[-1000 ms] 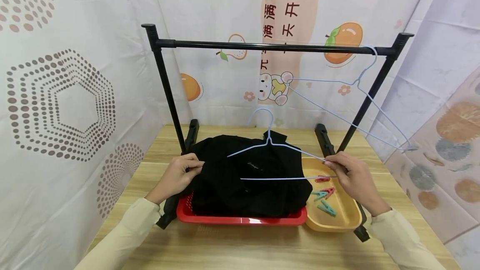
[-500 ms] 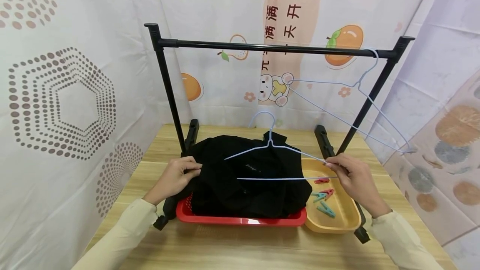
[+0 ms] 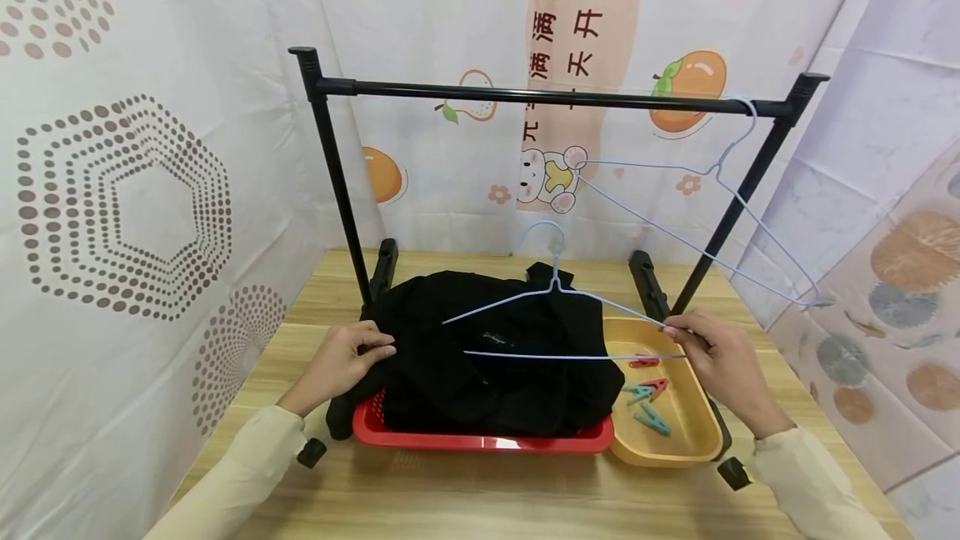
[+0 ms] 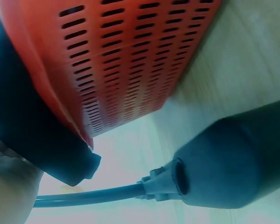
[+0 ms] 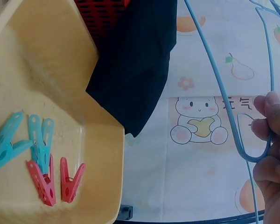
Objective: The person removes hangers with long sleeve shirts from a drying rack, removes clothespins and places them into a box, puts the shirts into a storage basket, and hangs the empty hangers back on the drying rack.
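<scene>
A black garment (image 3: 517, 407) lies heaped over the red basket (image 3: 483, 442) in the head view. My left hand (image 3: 341, 361) pinches its left edge; dark cloth also shows by that hand (image 4: 9, 186) in the left wrist view. A light-blue wire hanger (image 3: 555, 284) tilts above the garment, hook upward, its left end hidden in the black cloth. My right hand (image 3: 720, 365) grips the hanger's right corner, and the fingers round the bent wire (image 5: 224, 93) show in the right wrist view.
A black rack's bar (image 3: 487, 92) spans behind. Another blue hanger (image 3: 716, 169) hangs at its right end. The yellow basin (image 3: 667, 454), right of the basket, holds several clothespins (image 3: 652, 419). Rack feet (image 3: 733, 473) stand on the wooden table (image 3: 480, 498).
The hanger and my right hand have shifted slightly right. My left hand has moved a little left and down with the pinched cloth, covering less of the hanger's left end.
</scene>
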### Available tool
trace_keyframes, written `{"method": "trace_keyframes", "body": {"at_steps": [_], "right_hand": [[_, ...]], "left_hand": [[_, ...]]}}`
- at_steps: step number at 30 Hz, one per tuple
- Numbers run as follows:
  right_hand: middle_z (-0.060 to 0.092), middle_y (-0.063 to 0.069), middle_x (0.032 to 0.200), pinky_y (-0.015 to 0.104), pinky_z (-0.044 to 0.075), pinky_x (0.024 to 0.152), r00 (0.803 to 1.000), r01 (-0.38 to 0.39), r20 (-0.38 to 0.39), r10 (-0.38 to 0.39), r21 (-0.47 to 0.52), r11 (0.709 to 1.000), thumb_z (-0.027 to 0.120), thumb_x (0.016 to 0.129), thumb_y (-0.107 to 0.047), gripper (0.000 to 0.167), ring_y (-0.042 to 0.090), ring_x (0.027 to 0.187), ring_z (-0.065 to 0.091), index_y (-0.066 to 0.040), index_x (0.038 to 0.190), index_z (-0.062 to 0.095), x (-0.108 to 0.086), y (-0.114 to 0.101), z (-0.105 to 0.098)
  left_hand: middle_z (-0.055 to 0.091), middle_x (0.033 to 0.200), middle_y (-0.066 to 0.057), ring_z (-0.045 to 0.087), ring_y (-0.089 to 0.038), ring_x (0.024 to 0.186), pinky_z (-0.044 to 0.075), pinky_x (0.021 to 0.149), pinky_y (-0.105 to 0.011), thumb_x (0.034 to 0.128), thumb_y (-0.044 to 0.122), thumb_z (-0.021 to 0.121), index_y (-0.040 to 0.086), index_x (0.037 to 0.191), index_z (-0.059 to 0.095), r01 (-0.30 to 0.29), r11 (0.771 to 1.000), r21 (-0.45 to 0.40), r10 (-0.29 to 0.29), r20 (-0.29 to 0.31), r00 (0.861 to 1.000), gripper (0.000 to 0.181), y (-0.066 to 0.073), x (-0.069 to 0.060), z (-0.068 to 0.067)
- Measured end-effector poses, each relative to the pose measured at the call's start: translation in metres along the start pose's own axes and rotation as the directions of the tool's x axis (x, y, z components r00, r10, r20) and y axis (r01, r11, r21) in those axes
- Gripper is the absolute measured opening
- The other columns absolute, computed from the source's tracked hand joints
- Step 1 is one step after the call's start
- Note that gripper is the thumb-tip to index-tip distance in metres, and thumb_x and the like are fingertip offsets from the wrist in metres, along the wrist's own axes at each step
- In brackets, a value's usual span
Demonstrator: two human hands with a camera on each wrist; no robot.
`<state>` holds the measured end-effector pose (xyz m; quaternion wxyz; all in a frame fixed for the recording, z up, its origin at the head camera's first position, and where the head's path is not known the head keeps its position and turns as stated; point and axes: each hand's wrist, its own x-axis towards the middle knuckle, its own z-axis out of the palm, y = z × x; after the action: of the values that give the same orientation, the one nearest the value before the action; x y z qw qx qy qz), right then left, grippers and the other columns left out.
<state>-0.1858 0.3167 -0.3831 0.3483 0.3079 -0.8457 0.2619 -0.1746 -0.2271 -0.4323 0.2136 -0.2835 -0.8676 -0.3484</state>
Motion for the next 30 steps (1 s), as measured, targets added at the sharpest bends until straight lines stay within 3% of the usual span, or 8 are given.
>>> {"method": "trace_keyframes", "body": {"at_steps": [15,25,30], "right_hand": [[0.067,-0.002,0.08,0.014,0.035,0.06,1.0,-0.02,-0.021,0.02,-0.021,1.0,0.078,0.076,0.02,0.031,-0.001,0.064,0.044,-0.006,0.092,0.076,-0.005,0.008,-0.01],[0.067,-0.008,0.08,0.016,0.038,0.058,0.997,-0.075,-0.023,0.073,-0.051,0.996,0.077,0.08,0.018,0.025,-0.002,0.066,0.05,-0.004,0.092,0.076,-0.005,0.007,-0.014],[0.067,-0.006,0.08,0.016,0.038,0.057,0.997,-0.071,-0.03,0.07,-0.05,0.996,0.077,0.08,0.019,0.026,-0.002,0.066,0.051,-0.004,0.092,0.077,-0.005,0.007,-0.014]], "left_hand": [[0.067,0.083,0.008,0.053,-0.003,0.065,0.048,0.058,-0.025,0.0863,0.004,0.083,0.003,0.099,0.082,0.116,0.993,0.008,-0.116,0.094,0.989,0.012,-0.002,-0.003,0.004],[0.066,0.085,0.007,0.046,-0.003,0.063,0.043,0.057,-0.025,0.0934,0.003,0.074,0.0,0.108,0.079,0.147,0.989,-0.008,-0.142,0.208,0.968,0.016,-0.001,-0.001,-0.004],[0.066,0.087,0.01,0.048,-0.006,0.066,0.044,0.061,-0.027,0.0986,0.013,0.071,0.008,0.111,0.08,0.197,0.98,0.003,-0.194,0.189,0.963,0.016,-0.003,-0.003,-0.009]]}}
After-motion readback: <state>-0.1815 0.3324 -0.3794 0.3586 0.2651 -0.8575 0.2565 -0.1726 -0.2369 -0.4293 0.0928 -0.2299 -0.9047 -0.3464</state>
